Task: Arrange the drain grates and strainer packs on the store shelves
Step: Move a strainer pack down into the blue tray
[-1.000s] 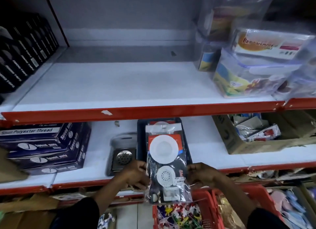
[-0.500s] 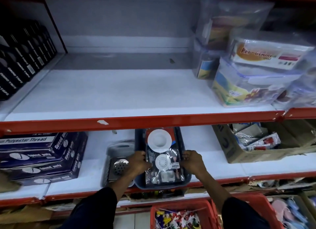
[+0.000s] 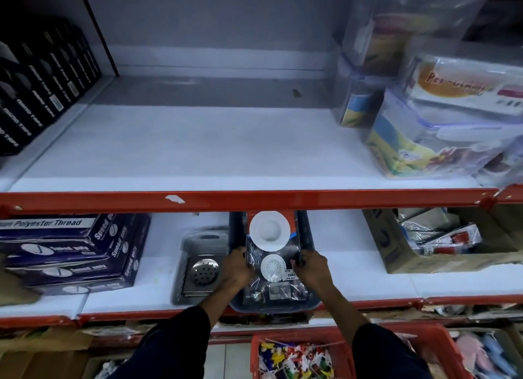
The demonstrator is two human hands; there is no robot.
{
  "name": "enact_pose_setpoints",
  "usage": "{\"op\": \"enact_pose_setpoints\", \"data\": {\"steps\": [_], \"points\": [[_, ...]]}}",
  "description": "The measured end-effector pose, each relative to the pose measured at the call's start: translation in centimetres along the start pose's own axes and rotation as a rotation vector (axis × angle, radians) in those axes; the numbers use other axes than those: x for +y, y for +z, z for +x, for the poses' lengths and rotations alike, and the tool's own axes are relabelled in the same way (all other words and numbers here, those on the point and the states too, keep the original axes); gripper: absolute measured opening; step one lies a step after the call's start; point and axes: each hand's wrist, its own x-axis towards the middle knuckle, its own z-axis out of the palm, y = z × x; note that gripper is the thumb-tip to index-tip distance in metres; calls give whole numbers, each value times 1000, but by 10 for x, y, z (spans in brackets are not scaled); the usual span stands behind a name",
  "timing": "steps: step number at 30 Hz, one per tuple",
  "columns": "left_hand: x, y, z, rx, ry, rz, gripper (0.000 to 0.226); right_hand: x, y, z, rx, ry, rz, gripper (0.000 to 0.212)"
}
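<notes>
Two hands, the left hand (image 3: 236,271) and right hand (image 3: 312,269), pinch the sides of a clear strainer pack (image 3: 273,262), fingers closed on it, inside a dark tray (image 3: 307,234) on the lower shelf (image 3: 353,279). Just left lies a steel drain grate (image 3: 204,270).

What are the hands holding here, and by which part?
Both hands hold one strainer pack by its side edges, left hand on its left edge, right hand on its right, over the dark tray.
</notes>
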Motion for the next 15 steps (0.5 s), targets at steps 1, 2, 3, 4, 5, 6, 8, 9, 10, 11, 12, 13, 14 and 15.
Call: {"op": "enact_pose_setpoints", "data": {"steps": [1,2,3,4,5,6,8,9,10,11,12,13,14,15], "points": [[-1,-2,-1,-7,8,-14,41,-1,0,-1,5,-8,-6,17],[-1,-4,-3,-6,22,-34,37,0,-2,-1,19,-13,-10,18],[-3,-9,-5,10,37,-59,35,-3,-2,-2,36,-23,-3,20],[-4,-15,-9,37,61,-79,35,-5,-3,-3,66,-40,16,23],[-9,-24,-13,87,95,-93,36,-9,-3,-5,105,-79,39,29],[-14,-34,-18,152,148,-88,33,-13,-1,-8,151,-151,56,35],[-33,-56,-27,293,275,-13,24,-26,9,-14,175,-352,54,45],[-46,-67,-31,335,325,42,20,-33,18,-18,134,-453,36,50],[-61,-79,-34,347,360,99,21,-43,29,-21,67,-557,-12,52],[-75,-88,-34,323,381,167,24,-51,41,-23,-5,-671,-101,53],[-87,-94,-35,275,382,252,26,-58,54,-25,-74,-783,-219,54],[-99,-101,-34,214,371,339,30,-68,69,-27,-133,-875,-336,55],[-108,-103,-35,142,371,425,35,-73,81,-29,-173,-933,-437,56],[-117,-105,-35,71,387,504,40,-78,93,-31,-201,-966,-519,56]]}}
